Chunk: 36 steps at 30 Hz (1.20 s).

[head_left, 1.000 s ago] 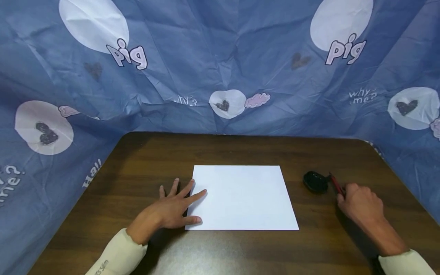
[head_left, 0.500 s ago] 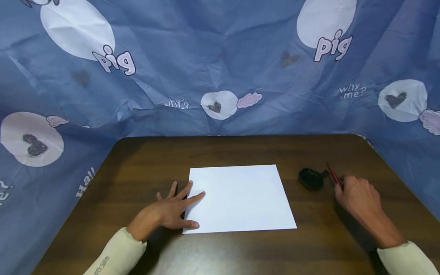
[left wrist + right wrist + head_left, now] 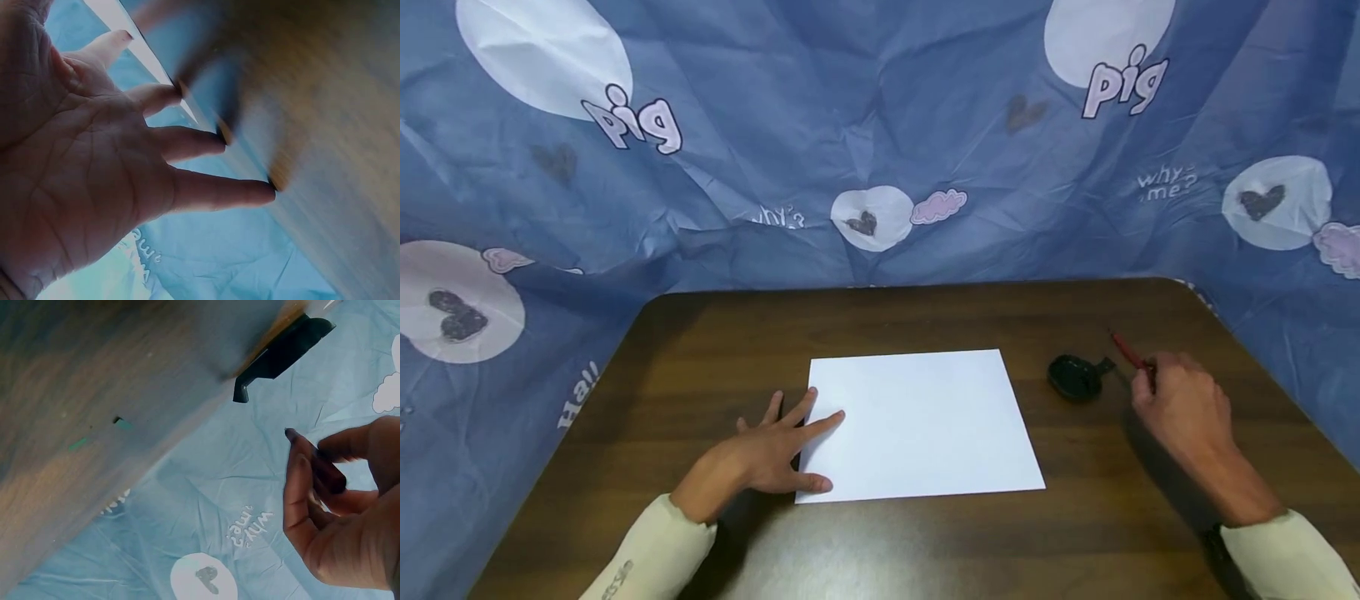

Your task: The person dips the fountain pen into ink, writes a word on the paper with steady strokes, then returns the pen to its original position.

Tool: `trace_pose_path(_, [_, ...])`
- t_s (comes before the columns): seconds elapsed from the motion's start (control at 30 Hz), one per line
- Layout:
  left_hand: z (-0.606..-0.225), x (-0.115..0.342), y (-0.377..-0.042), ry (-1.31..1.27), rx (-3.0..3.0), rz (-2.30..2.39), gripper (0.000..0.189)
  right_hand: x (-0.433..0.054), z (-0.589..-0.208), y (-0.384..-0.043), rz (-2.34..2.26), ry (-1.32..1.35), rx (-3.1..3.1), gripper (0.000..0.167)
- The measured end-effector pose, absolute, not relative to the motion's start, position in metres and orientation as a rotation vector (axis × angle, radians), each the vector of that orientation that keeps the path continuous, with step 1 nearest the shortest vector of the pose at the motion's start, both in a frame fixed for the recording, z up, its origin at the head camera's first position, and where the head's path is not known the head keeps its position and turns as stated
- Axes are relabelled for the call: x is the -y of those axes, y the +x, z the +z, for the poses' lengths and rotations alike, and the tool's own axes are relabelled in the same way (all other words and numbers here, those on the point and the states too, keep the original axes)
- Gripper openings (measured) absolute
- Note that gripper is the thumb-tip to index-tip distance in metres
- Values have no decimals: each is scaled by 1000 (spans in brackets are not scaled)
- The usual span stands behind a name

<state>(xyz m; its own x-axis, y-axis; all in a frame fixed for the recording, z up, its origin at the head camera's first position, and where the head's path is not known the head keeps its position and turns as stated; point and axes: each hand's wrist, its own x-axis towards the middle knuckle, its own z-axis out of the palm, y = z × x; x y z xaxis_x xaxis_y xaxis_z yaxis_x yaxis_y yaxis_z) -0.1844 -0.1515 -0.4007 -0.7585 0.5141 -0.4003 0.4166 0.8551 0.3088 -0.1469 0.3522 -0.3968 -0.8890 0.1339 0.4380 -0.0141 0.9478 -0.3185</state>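
Observation:
A blank white sheet of paper (image 3: pixel 917 425) lies on the brown wooden table. My left hand (image 3: pixel 767 457) rests on its left edge with spread, straight fingers; the thumb and index finger reach onto the sheet. In the left wrist view the palm of this hand (image 3: pixel 94 169) shows, fingertips on the surface. To the right of the paper, my right hand (image 3: pixel 1183 408) holds a slim red pen-like stick (image 3: pixel 1127 348) between thumb and fingers, above the table. The right wrist view shows the stick (image 3: pixel 328 472) dark red, with a narrow tip. Its exact kind is unclear.
A dark green oval dish-like object (image 3: pixel 1073 377) with a short bent handle lies between the paper and my right hand. Small green scraps (image 3: pixel 123 423) show in the right wrist view. A blue printed cloth (image 3: pixel 760 150) hangs behind the table (image 3: pixel 865 550).
My right hand has lifted a little, and the red stick has moved up and away from the dark object's handle. The left hand stays on the paper. The head view has shifted slightly.

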Motion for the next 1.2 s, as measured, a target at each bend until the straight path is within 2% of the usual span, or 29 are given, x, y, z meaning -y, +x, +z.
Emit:
trace_pose_path(0.33, [-399,151,-186,694,-2553,281,89,-352,-390,-149,424,-144,2532,23])
trace_pose_path(0.97, [-397,156,-180,681,-2548,282,88,-342,-399,-149,431,127,2389,14])
trace_pose_path(1.2, [-396,156,-181,674,-2560,271,88,-341,-396,-154,421,103,2485,15])
